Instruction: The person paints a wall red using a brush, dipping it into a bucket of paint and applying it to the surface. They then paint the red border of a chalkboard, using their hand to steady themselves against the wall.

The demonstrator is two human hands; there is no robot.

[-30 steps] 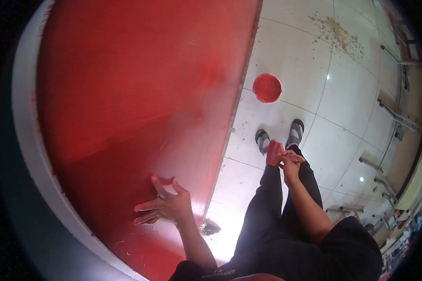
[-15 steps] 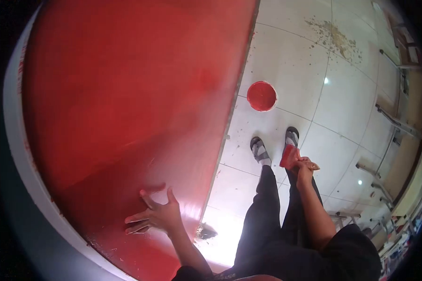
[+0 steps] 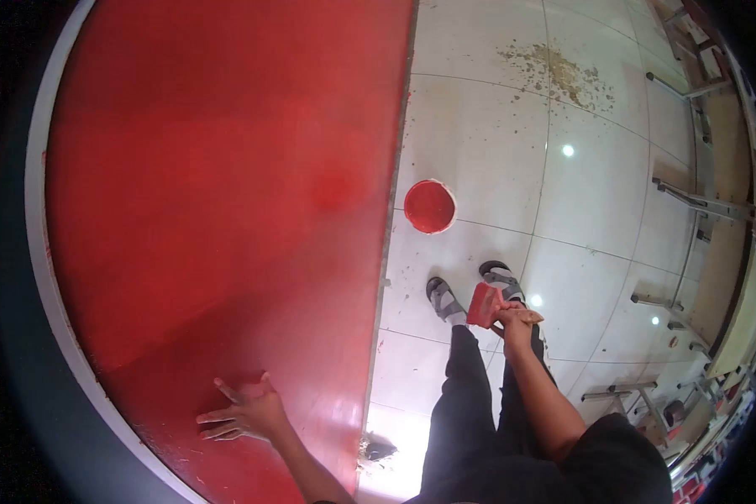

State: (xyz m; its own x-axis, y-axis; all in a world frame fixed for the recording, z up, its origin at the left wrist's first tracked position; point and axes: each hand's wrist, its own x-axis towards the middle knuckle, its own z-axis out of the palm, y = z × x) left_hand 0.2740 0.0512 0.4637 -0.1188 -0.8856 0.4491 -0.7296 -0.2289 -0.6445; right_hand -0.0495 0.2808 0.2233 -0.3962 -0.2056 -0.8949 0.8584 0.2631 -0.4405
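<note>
My left hand (image 3: 245, 413) is open, its fingers spread against the lower part of a large glossy red surface (image 3: 227, 193) with a pale edge on its left. My right hand (image 3: 515, 319) grips the handle of a wide paintbrush (image 3: 484, 306) over my legs. Red paint covers the brush head, which points left, and the wooden handle end sticks out to the right of my fist. On the floor, up and left of the brush, stands a round bucket (image 3: 430, 207) of red paint with a pale rim.
White floor tiles (image 3: 470, 126) run beside the red surface. Crumbly brown debris (image 3: 567, 76) is scattered at the top, and a small dark heap (image 3: 380, 448) lies by the surface's lower edge. Furniture with metal legs (image 3: 701, 202) lines the right side. My sandalled feet (image 3: 445, 298) are below the bucket.
My left hand has moved left and down, now lying against the red surface. The brush stays in my right hand. The whole view has shifted, with the bucket appearing lower and further left.
</note>
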